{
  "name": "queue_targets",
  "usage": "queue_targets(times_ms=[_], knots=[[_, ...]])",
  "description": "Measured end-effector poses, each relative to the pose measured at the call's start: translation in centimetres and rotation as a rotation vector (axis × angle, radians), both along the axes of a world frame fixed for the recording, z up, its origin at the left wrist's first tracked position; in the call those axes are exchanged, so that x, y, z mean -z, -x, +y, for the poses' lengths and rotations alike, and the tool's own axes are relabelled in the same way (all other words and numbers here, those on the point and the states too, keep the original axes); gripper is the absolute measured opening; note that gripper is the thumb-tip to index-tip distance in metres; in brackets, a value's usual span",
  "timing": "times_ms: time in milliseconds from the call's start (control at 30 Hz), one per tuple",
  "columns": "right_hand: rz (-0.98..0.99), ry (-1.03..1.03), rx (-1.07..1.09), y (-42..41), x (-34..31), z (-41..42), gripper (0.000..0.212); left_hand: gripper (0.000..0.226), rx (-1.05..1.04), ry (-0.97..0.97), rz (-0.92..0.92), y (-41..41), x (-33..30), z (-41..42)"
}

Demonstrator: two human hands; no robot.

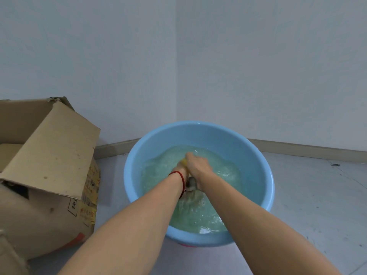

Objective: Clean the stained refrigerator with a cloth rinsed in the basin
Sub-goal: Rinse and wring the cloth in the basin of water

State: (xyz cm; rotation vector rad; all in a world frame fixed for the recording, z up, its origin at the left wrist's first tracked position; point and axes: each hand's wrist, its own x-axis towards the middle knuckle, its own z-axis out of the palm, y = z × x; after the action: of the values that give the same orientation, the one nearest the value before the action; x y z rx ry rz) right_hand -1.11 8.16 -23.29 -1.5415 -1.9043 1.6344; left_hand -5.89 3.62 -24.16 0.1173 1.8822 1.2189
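Rinsing comes first: at lower centre of the frame I work the cloth (184, 161) in the blue basin (258, 161), which stands on the floor. My right hand (198, 165) is pressed closed over the yellow cloth; my left hand (181, 168), mostly hidden beneath it, seems to clutch it too. The water (218, 211) churns. A cardboard box (49, 155) sits at left. No refrigerator shows, so I judge the wiping remains.

1. We saw a smooth, faintly glossy blue plastic basin (256, 155).
2. We noted matt brown corrugated cardboard, spotted and creased, on the box (51, 153).
3. We found the grey floor (309, 197) smooth, scuffed, dull.
4. We saw matt painted walls (258, 66).
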Motion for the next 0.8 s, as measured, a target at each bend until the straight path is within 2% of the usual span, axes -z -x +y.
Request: queue_targets(times_ms=[67,133,200,267,333,400,433,500,533,633,700,733,800], knots=[[-0.139,-0.293,-0.139,-0.8,0.2,0.0,0.055,0.04,0.104,0.031,-0.019,-0.3,-0.6,-1.2],[-0.293,-0.503,-0.272,-1.9,0.4,0.9,0.054,0.032,0.206,0.176,-0.003,-0.2,-0.7,-1.8],[-0.445,-0.715,-0.392,-2.3,0.6,1.9,0.048,0.017,0.266,0.296,0.109,0.1,-0.5,-1.5],[-0.579,-0.872,-0.457,-2.4,0.8,2.6,0.045,0.029,0.188,0.293,0.237,0.4,0.0,-1.1],[-0.731,-0.955,-0.41,-2.7,1.3,3.2,0.042,0.032,0.046,0.287,0.375,0.7,0.5,-1.1],[-0.884,-0.901,-0.366,-3.2,1.8,3.3,0.044,0.034,-0.084,0.278,0.339,1.0,1.0,-1.5],[-0.896,-0.81,-0.364,-3.3,2.0,3.1,0.046,0.038,-0.085,0.272,0.294,1.0,1.1,-1.6],[-0.771,-0.606,-0.343,-3.0,2.3,2.4,0.048,0.045,0.041,0.251,0.206,0.6,0.7,-1.5],[-0.642,-0.49,-0.305,-2.6,2.2,2.1,0.047,0.044,0.076,0.195,0.141,0.3,0.3,-1.3],[-0.204,-0.059,-0.134,-1.0,1.0,1.5,0.031,0.058,-0.115,0.094,-0.059,0.9,2.1,0.6],[0.066,0.22,0.063,-0.1,0.8,0.8,0.028,0.066,-0.141,0.05,-0.064,1.4,3.4,1.4],[0.112,0.252,0.122,0.3,1.0,0.4,0.036,0.063,-0.094,0.033,-0.084,0.7,2.0,0.7],[0.063,0.02,0.038,0.2,0.7,-0.1,0.044,0.042,0.053,0.012,0.003,-0.6,-0.8,-0.9]])
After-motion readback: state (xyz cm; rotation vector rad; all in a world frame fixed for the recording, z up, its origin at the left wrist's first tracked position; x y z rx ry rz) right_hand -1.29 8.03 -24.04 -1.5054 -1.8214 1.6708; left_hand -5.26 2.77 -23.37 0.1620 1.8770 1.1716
